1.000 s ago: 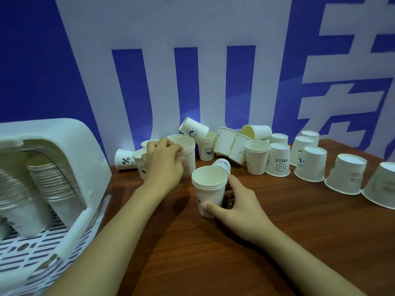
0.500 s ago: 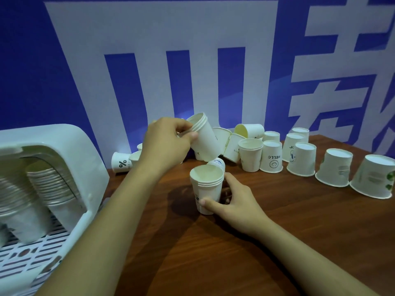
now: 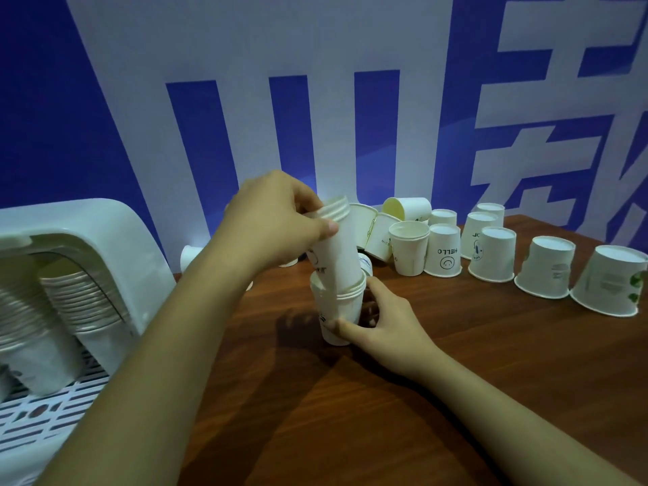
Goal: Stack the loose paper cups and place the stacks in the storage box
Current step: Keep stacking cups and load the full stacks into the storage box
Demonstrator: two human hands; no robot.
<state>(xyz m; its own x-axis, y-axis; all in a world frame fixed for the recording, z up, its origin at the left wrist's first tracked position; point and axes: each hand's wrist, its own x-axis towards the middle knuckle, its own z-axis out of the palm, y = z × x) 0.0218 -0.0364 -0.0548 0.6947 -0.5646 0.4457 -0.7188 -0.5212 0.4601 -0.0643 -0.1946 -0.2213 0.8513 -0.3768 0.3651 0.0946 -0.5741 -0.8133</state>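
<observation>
Left hand [image 3: 277, 219] gripping small cup stack [image 3: 338, 247] by its rim, base seated in lower stack [image 3: 338, 310], right hand [image 3: 382, 324] curled around lower stack, wooden table [image 3: 456, 380]

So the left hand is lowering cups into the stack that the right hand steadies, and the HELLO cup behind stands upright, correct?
Not quite: in the head view the HELLO cup stands upside down, rim on the table. The left hand does lower cups into the stack that the right hand steadies.

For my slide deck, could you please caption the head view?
Left hand lowers nested cups into the stack steadied by right hand.
</observation>
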